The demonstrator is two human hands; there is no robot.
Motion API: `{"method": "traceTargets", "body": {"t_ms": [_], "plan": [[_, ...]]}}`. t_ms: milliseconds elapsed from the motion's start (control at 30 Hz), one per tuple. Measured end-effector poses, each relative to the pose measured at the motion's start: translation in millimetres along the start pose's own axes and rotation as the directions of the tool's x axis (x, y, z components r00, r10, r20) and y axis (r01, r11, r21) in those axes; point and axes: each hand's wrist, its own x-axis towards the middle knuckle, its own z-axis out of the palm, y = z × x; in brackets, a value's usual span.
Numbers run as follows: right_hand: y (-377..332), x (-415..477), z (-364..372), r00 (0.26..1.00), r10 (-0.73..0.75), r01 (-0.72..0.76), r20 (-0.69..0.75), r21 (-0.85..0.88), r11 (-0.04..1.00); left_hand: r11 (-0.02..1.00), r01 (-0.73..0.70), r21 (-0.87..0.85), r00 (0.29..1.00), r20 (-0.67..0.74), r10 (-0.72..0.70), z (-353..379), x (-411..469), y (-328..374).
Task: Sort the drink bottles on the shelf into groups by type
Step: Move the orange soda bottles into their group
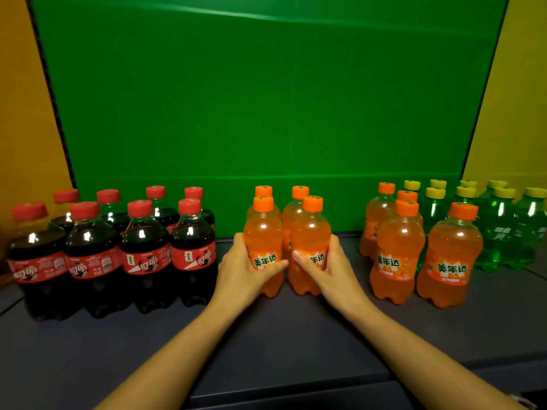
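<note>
Two bare forearms point(177, 350) come in from the bottom edge, crossing the dark shelf point(281, 335) toward the middle. The left hand point(242, 270) is wrapped round the front-left orange bottle point(263, 232): thumb laid across the label, the other fingers curled round the bottle's left side, mostly out of sight behind it. The right hand point(328, 267) mirrors that on the front-right orange bottle point(310, 232), thumb on the label and fingers curled round the right side. So both hands are gripping, one bottle each. Those two bottles stand upright on the shelf, just about touching each other, with two more orange ones point(297, 208) right behind them.

Off to the left there's a block of cola bottles point(118, 247) with red caps, two rows deep, and the nearest one sits just beside the left wrist. On the right, well apart from the hands, is another orange cluster point(399, 247), four by my count, standing in front of and partly blocking a bunch of green bottles point(503, 232) with yellow caps. Behind everything is a green back panel point(266, 99), with yellow panels point(26, 113) at both sides.
</note>
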Motion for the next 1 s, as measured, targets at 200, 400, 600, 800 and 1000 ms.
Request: {"method": "traceTargets", "body": {"t_ms": [200, 400, 600, 800, 1000], "plan": [[1.9, -2.3, 8.2, 0.999, -0.032, 0.035, 0.022, -0.151, 0.988, 0.994, -0.054, 0.092, 0.998, -0.015, 0.056, 3.2, -2.1, -0.7], [2.0, -3.5, 8.3, 0.999, -0.005, 0.013, 0.044, -0.192, 0.981, 0.995, -0.081, 0.062, 0.996, -0.027, 0.082, 3.9, -3.7, 0.6], [-5.4, -8.9, 2.0, 0.999, -0.021, 0.025, 0.023, -0.169, 0.985, 0.97, -0.241, 0.044, 0.959, -0.144, 0.245, 2.8, -8.1, 10.7], [-28.3, -23.6, -28.4, 0.988, -0.157, 0.152, -0.002, -0.227, 0.962, 0.812, -0.582, 0.047, 0.777, -0.263, 0.572, -3.4, -12.4, 33.6], [-71.5, -16.2, -107.1, 0.954, -0.295, 0.287, -0.056, -0.125, 0.95, 0.796, -0.473, -0.379, 0.872, -0.07, 0.485, 16.3, -7.9, 76.0]]}}
